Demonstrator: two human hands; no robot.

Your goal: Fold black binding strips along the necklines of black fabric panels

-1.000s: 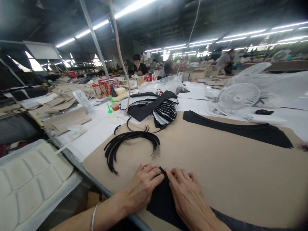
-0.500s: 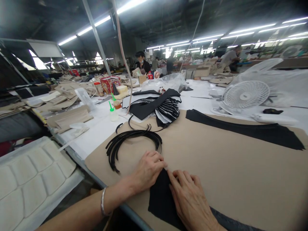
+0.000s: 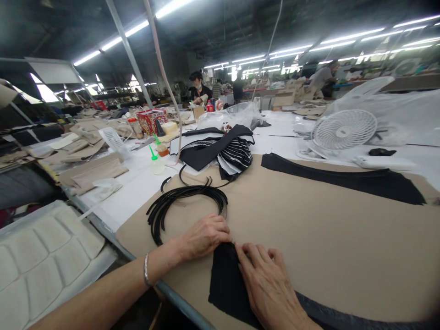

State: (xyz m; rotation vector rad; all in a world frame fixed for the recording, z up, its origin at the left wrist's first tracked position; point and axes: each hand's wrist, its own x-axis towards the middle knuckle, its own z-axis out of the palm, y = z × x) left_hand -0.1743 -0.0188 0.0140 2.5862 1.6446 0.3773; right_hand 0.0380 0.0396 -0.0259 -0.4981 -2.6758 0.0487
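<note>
A long black fabric piece lies on the beige sheet in front of me, its narrow end pointing away. My left hand is closed at that far end, fingertips pinching the tip; the exact grip is partly hidden under the fingers. Along the right edge of the same piece rests my right hand, its fingers bent and the foremost tips pressed together on the edge beside the left fingertips. From under my right wrist a dark strip of the piece runs off to the right. Just beyond my left hand lies a bundle of black cords.
A second black piece lies at the sheet's far right edge. Behind the cords sits a stack of black-and-white pieces, with green-tipped bottles to its left. A white fan stands right. A person works farther back.
The whole view has shifted slightly, so the scene sits a little farther left. Both hands stay at the tip of the black fabric piece, with hardly any change in their hold.
</note>
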